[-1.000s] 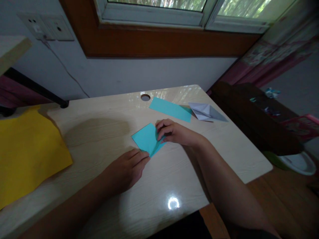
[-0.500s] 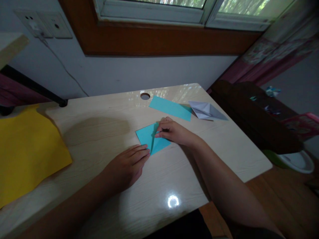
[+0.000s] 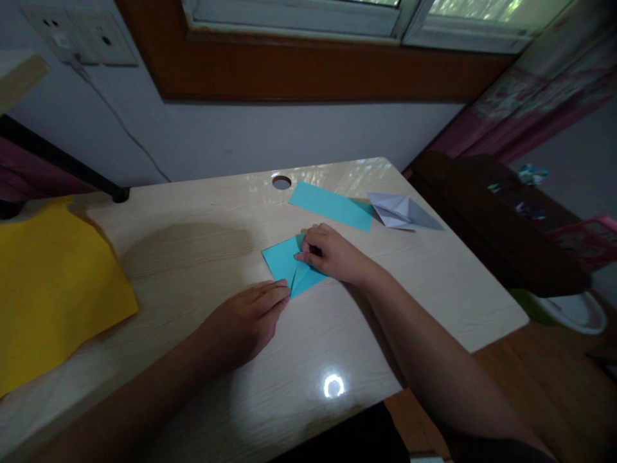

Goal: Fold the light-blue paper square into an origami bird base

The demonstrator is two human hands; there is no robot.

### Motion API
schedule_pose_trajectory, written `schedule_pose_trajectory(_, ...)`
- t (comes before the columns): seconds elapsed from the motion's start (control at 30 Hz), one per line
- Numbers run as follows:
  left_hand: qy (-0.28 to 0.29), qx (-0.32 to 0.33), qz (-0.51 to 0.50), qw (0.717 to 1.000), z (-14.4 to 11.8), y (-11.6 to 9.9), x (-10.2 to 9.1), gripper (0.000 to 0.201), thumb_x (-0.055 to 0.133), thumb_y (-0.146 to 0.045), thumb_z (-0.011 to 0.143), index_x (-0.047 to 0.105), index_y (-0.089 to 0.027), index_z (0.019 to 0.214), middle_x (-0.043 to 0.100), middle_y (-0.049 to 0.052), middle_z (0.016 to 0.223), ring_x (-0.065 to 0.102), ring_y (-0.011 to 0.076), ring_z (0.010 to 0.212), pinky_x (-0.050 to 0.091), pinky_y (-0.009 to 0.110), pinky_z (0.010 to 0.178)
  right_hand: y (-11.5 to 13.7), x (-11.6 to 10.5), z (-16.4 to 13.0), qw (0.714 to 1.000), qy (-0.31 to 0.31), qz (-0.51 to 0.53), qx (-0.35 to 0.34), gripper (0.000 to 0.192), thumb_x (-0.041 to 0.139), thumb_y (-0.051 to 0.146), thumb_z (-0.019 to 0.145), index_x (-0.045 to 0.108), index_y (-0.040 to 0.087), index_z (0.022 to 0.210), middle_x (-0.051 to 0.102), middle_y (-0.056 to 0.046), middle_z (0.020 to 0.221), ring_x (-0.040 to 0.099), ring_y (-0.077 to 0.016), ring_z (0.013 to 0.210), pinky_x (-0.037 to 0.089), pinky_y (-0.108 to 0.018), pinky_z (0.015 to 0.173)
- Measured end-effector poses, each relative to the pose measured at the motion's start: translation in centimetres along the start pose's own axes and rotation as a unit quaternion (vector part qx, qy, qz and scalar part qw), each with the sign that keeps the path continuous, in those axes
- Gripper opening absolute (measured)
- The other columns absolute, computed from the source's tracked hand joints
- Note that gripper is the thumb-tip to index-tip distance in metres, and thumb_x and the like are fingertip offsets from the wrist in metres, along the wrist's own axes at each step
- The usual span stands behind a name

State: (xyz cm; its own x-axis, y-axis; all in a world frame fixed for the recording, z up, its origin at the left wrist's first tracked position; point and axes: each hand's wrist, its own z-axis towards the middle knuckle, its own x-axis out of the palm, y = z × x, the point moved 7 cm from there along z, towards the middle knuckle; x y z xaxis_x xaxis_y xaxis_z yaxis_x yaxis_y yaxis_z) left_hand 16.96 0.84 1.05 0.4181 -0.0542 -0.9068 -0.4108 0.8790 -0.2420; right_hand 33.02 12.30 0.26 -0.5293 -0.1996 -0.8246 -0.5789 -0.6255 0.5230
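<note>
A folded piece of turquoise paper point(image 3: 279, 256) lies on the table in front of me, with a crease running up from its bottom corner. My left hand point(image 3: 253, 318) holds that near corner down, its fingers close together on the edge. At the upper right part of the same paper, my right hand point(image 3: 330, 254) pinches a folded flap between thumb and curled fingers. The pinched bit itself is mostly hidden by the fingers.
Behind my right hand lie a turquoise paper strip point(image 3: 332, 206) and a folded white paper shape point(image 3: 398, 211). A large yellow sheet point(image 3: 58, 296) covers the left of the table point(image 3: 193, 257). Near the back edge is a round cable hole point(image 3: 281, 182).
My right thumb and fingers have shifted slightly left across the turquoise paper, carrying the flap a little. The left hand stays on the near corner.
</note>
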Motion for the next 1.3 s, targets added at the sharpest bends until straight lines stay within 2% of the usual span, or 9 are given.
schedule_pose_trajectory(0.23,-0.006,0.010,0.005,1.000,-0.1,0.0,-0.2,0.035,0.045,-0.002,0.092,0.061,-0.010,0.123,0.068,0.012,0.126,0.063,0.0225,0.125,0.054,0.038,0.111,0.0,-0.1,0.1,1.000,0.007,-0.001,0.008,0.024,0.068,0.035,0.093,0.058,0.021,0.078,0.061,-0.003,0.078,0.054,-0.0216,0.084,0.038,-0.034,0.082)
schedule_pose_trajectory(0.57,0.010,0.004,-0.010,1.000,-0.1,0.5,0.1,0.035,0.052,-0.005,0.092,0.060,-0.009,0.126,0.066,0.015,0.129,0.060,0.0261,0.127,0.053,0.044,0.112,-0.2,0.0,0.1,1.000,0.008,0.006,0.012,0.023,0.069,0.034,0.092,0.058,0.020,0.077,0.060,-0.003,0.077,0.053,-0.0210,0.082,0.037,-0.033,0.080)
schedule_pose_trajectory(0.77,0.011,0.004,-0.017,1.000,0.0,1.0,0.1,0.038,0.051,-0.006,0.092,0.059,-0.011,0.129,0.066,0.014,0.127,0.061,0.0250,0.123,0.055,0.045,0.109,0.0,0.0,0.1,1.000,0.013,0.005,0.005,0.023,0.070,0.033,0.092,0.057,0.020,0.078,0.060,-0.003,0.078,0.053,-0.0203,0.082,0.036,-0.033,0.081)
schedule_pose_trajectory(0.93,0.031,-0.011,0.021,0.999,0.2,1.0,0.6,0.054,0.051,-0.006,0.092,0.048,-0.012,0.146,0.059,0.014,0.141,0.059,0.0259,0.125,0.053,0.044,0.109,0.0,0.0,0.1,1.000,0.011,0.009,0.000,0.024,0.069,0.034,0.092,0.057,0.020,0.077,0.060,-0.003,0.078,0.053,-0.0201,0.081,0.036,-0.033,0.081)
schedule_pose_trajectory(1.03,0.032,0.001,0.035,0.999,0.4,0.7,0.8,0.050,0.050,-0.006,0.094,0.051,-0.010,0.144,0.054,0.014,0.150,0.058,0.0271,0.125,0.053,0.044,0.108,-0.1,0.0,0.1,1.000,0.010,0.012,0.004,0.023,0.069,0.034,0.092,0.058,0.020,0.078,0.060,-0.003,0.077,0.053,-0.0202,0.082,0.037,-0.033,0.081)
schedule_pose_trajectory(1.3,0.017,0.008,0.017,1.000,0.4,0.6,0.7,0.048,0.049,-0.005,0.094,0.054,-0.007,0.142,0.058,0.014,0.146,0.059,0.0259,0.121,0.055,0.044,0.105,-0.2,-0.1,0.2,1.000,-0.005,0.014,0.017,0.021,0.065,0.030,0.094,0.058,0.019,0.078,0.060,-0.003,0.076,0.055,-0.0195,0.080,0.038,-0.032,0.080)
